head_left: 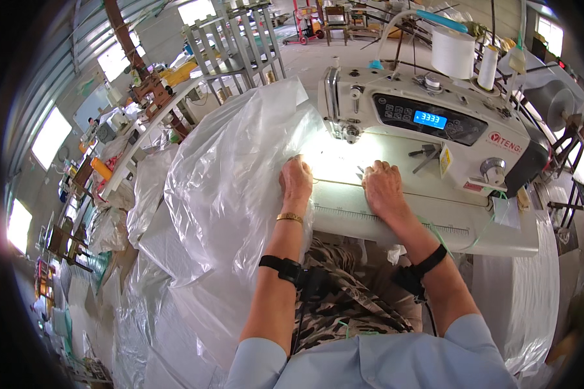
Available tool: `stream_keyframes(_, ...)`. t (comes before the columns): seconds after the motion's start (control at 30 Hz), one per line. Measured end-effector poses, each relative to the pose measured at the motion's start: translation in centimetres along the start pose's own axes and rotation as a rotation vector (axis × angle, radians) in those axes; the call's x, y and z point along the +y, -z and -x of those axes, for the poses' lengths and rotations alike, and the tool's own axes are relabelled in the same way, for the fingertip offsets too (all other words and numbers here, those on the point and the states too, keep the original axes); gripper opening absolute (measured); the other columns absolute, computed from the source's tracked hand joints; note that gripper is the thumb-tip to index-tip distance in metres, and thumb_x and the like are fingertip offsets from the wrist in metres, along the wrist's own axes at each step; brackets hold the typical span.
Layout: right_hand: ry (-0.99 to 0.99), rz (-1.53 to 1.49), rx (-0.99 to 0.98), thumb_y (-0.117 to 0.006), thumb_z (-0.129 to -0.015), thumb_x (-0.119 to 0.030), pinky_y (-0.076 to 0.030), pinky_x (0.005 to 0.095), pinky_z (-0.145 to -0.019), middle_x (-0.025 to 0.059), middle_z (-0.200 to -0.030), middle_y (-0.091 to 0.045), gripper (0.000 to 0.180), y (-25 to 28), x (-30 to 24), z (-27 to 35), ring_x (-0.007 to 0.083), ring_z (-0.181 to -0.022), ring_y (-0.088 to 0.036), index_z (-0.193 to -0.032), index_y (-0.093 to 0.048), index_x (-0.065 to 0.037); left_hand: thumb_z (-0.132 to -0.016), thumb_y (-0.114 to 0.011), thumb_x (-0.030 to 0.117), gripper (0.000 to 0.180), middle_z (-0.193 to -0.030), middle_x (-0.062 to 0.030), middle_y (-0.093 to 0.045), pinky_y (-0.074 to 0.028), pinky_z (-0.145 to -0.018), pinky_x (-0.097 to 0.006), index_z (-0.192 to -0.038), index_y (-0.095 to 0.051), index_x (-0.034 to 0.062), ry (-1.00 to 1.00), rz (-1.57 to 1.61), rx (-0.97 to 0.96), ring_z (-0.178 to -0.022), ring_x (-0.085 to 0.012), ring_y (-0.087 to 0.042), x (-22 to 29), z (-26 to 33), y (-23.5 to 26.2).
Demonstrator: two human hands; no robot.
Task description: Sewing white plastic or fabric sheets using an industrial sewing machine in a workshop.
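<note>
Both palms flat, fingers spread, nothing clamped: left hand (pixel 296 183) and right hand (pixel 383 188) press the clear plastic sheet (pixel 240 175) at 6 o'clock of the sewing machine (pixel 435 123) needle; I'd feed evenly, fingertips clear

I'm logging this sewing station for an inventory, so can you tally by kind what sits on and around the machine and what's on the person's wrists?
White industrial sewing machine: 1
White thread spools, one large cone and one slim spool: 2
Clear plastic sheeting: 1
Black wrist straps, left and right: 2
Gold bracelet: 1
Total: 7
</note>
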State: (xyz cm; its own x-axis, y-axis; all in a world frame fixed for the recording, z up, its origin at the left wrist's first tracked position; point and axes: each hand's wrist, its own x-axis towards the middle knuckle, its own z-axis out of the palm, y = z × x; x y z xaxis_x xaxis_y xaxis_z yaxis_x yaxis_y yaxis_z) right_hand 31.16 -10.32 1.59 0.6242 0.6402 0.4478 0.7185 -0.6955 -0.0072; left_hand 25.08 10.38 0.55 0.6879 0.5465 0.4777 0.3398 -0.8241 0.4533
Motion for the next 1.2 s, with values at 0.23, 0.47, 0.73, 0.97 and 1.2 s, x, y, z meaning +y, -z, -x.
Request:
stream_keyframes(0.23,-0.069,-0.338,-0.034,-0.055,-0.091,-0.017,-0.050,0.0412,-0.065,0.0139,-0.072,-0.065,0.016,0.0,-1.7,-1.4,0.0283,-0.068,-0.065,-0.094,-0.061,-0.002,-0.084,-0.054,0.006,0.022,-0.097,-0.0212,-0.067,-0.050,-0.080,-0.043,-0.100,-0.067,-0.0025,-0.121,0.166,0.088,-0.091,-0.0364,-0.064,-0.9,1.2,0.3)
stream_keyframes(0.47,-0.068,-0.317,0.042,-0.063,-0.089,-0.023,-0.051,0.0395,-0.059,0.0181,-0.070,-0.066,0.024,-1.2,-3.9,-3.5,0.0284,-0.068,-0.068,-0.089,-0.063,0.001,-0.083,-0.056,0.005,0.021,-0.093,-0.0210,-0.067,-0.050,-0.076,-0.041,-0.098,-0.067,-0.0034,-0.059,0.290,0.010,-0.083,-0.0358,-0.064,-0.6,1.5,1.1)
stream_keyframes(0.73,0.116,-0.119,-0.018,-0.061,-0.086,-0.018,-0.052,0.0399,-0.062,0.0156,-0.075,-0.068,0.014,-2.7,-4.3,-4.7,0.0281,-0.071,-0.068,-0.087,-0.066,-0.005,-0.082,-0.058,0.009,0.021,-0.095,-0.0194,-0.067,-0.050,-0.076,-0.041,-0.097,-0.067,-0.0016,0.018,0.322,-0.023,-0.084,-0.0359,-0.064,-0.5,1.2,1.3)
stream_keyframes(0.97,0.001,-0.152,-0.054,-0.062,-0.088,-0.029,-0.052,0.0418,-0.076,0.0165,-0.093,-0.068,0.033,-0.1,2.0,-0.8,0.0288,-0.085,-0.067,-0.107,-0.066,-0.002,-0.082,-0.064,0.028,0.029,-0.092,-0.0190,-0.068,-0.051,-0.078,-0.042,-0.089,-0.069,0.0004,0.068,0.169,-0.146,-0.088,-0.0352,-0.065,0.3,1.1,1.8)
stream_keyframes(1.2,0.219,-0.259,0.137,-0.060,-0.088,-0.014,-0.042,0.0438,-0.095,0.0157,-0.115,-0.061,0.038,1.1,-2.2,-1.0,0.0292,-0.105,-0.058,-0.123,-0.055,0.000,-0.095,-0.054,0.034,0.043,-0.067,-0.0155,-0.060,-0.045,-0.061,-0.040,-0.078,-0.060,-0.0043,0.038,0.190,-0.052,-0.057,-0.0281,-0.056,-0.2,0.8,1.3)
